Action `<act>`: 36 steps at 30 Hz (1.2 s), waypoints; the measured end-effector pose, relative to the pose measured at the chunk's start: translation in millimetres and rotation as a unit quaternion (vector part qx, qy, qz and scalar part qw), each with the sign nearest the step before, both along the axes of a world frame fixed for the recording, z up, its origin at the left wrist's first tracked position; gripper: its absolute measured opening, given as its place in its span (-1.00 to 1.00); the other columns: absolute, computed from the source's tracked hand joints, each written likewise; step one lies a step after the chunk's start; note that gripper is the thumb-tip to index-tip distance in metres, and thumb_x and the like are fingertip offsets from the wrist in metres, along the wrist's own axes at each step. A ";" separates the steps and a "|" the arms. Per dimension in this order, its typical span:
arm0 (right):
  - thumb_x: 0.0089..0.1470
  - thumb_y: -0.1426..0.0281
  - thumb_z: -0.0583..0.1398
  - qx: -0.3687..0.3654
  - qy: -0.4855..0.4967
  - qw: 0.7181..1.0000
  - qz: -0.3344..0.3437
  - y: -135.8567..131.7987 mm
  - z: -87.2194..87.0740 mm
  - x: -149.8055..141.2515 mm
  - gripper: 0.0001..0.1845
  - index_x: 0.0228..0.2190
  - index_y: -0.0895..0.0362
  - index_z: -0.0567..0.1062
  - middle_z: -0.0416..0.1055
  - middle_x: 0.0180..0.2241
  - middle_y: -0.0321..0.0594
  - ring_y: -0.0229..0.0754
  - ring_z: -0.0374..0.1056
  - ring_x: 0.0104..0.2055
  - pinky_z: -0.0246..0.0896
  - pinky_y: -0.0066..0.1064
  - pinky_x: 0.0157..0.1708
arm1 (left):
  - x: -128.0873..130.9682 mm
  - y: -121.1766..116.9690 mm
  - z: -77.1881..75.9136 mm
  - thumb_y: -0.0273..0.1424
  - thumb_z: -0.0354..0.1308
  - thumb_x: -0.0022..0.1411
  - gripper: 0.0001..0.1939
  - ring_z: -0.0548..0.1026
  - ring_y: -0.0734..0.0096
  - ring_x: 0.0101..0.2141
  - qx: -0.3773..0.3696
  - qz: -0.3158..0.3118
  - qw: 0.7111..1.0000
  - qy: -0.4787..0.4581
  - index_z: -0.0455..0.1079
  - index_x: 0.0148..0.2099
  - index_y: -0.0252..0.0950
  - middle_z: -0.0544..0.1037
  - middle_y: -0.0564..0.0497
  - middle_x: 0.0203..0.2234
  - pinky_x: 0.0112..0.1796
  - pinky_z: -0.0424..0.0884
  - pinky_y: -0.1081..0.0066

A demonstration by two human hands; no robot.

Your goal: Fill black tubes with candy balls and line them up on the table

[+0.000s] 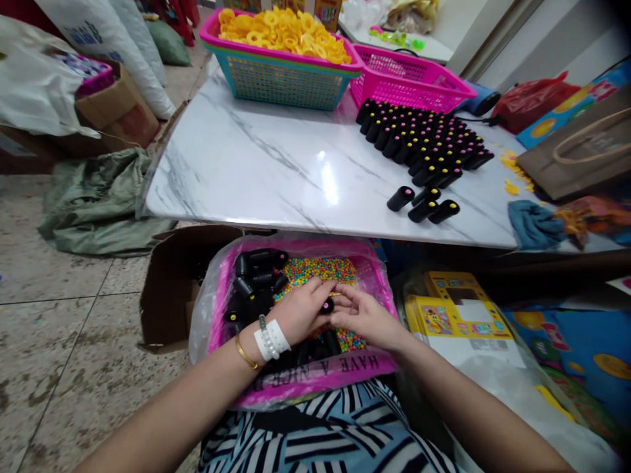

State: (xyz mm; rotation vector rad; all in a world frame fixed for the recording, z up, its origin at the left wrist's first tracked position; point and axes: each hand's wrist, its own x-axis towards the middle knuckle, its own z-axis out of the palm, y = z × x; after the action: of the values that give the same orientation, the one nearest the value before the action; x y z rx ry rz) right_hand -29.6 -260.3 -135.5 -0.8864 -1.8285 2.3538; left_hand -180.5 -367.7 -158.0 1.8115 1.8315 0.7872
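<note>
A pink basket (pixel 387 282) lined with clear plastic sits at my lap. In it lie many small coloured beads (pixel 320 268) and loose black cylinders (pixel 256 286). My left hand (pixel 308 305) is closed around a black cylinder (pixel 327 305) with a pink dot on its end, above the beads. Against that cylinder, my right hand (pixel 362 315) has its fingers bent and drawn together. A thin yellow bit shows by its fingertips, too small to name.
Black cylinders (pixel 424 135) with pink or yellow dots stand in rows on the marble-patterned table (pixel 246 164), several others nearer its edge. Behind are a basket of yellow rings (pixel 286 82) and another pink basket (pixel 409 79). Yellow boxes (pixel 458 315) lie right, a cardboard box (pixel 167 289) left.
</note>
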 end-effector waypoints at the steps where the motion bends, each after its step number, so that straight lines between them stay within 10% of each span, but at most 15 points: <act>1: -0.17 0.31 0.42 0.015 0.001 1.000 0.008 -2.5 -2.4 -1.3 -0.41 -0.07 0.08 0.40 0.46 -0.26 -0.26 -0.23 0.45 -0.23 0.42 -0.35 -0.17 | 3.5 0.0 0.3 -0.37 0.13 0.22 -0.42 0.48 0.19 -0.18 -0.019 0.000 1.000 0.022 0.10 0.25 -0.33 0.40 -0.19 -0.06 -0.17 0.47 0.23; 7: 0.00 0.27 0.29 0.113 -0.036 0.993 0.021 -10.4 -12.2 -4.6 -0.66 -0.19 0.18 0.47 0.47 -0.32 -0.24 -0.18 0.43 -0.27 0.41 -0.37 -0.29 | 12.9 2.4 -5.5 -0.35 0.15 0.18 -0.45 0.49 0.13 -0.17 -0.069 -0.011 0.998 -0.003 0.18 0.20 -0.37 0.44 -0.19 -0.12 -0.15 0.47 0.19; 13: 0.02 0.33 0.28 0.169 0.017 0.985 0.003 -8.6 -1.9 1.0 -0.49 0.02 0.06 0.32 0.46 -0.15 -0.21 -0.20 0.46 -0.20 0.41 -0.37 -0.18 | 3.0 6.6 -5.9 -0.49 0.07 0.16 -0.29 0.38 0.12 0.02 0.011 0.023 0.995 -0.092 -0.02 0.34 -0.35 0.34 -0.23 0.01 0.04 0.36 0.14; 17: 0.10 0.35 0.23 0.352 -0.013 0.930 0.105 -3.3 9.9 4.5 -0.43 0.12 0.07 0.21 0.50 -0.31 -0.24 -0.17 0.47 -0.34 0.40 -0.37 -0.33 | 2.3 3.7 -0.6 -0.44 0.01 0.23 -0.33 0.38 0.12 0.02 0.024 0.034 0.995 -0.089 -0.06 0.35 -0.31 0.32 -0.21 0.02 0.05 0.36 0.13; 22: 0.21 0.38 0.10 0.522 0.055 0.835 0.163 6.4 12.6 2.4 -0.65 0.04 0.11 0.33 0.40 0.02 -0.01 -0.05 0.34 0.06 0.28 -0.15 0.02 | 2.6 -0.2 -2.2 -0.38 0.02 0.27 -0.26 0.39 0.11 0.02 0.000 0.013 1.000 -0.027 -0.23 0.39 -0.28 0.20 -0.25 0.14 -0.02 0.42 0.18; 29: 0.05 0.40 0.23 0.535 0.040 0.838 0.100 46.1 -2.6 -4.5 -0.76 -0.18 0.12 0.43 0.46 -0.23 -0.20 -0.23 0.41 -0.29 0.35 -0.43 -0.32 | -22.7 1.6 -6.3 -0.23 0.16 0.23 -0.47 0.43 0.05 -0.06 -0.067 0.034 0.994 0.078 0.27 0.17 -0.40 0.41 -0.24 -0.09 -0.01 0.38 0.16; 36: 0.17 0.51 0.11 0.722 -0.080 0.607 0.323 48.7 -16.3 -12.9 -0.82 -0.19 0.22 0.46 0.42 -0.27 -0.03 -0.06 0.32 -0.21 0.25 -0.30 -0.26 | -20.8 0.2 -3.6 -0.39 0.10 0.21 -0.81 0.50 0.08 -0.26 -0.139 0.012 0.975 0.173 0.44 -0.20 -0.40 0.49 -0.20 -0.30 -0.24 0.45 0.20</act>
State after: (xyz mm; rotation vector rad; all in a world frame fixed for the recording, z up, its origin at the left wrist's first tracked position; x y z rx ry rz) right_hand -42.5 -211.6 -151.8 -0.1058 -3.2925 0.0563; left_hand -201.3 -367.4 -161.6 1.8274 2.0576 0.2094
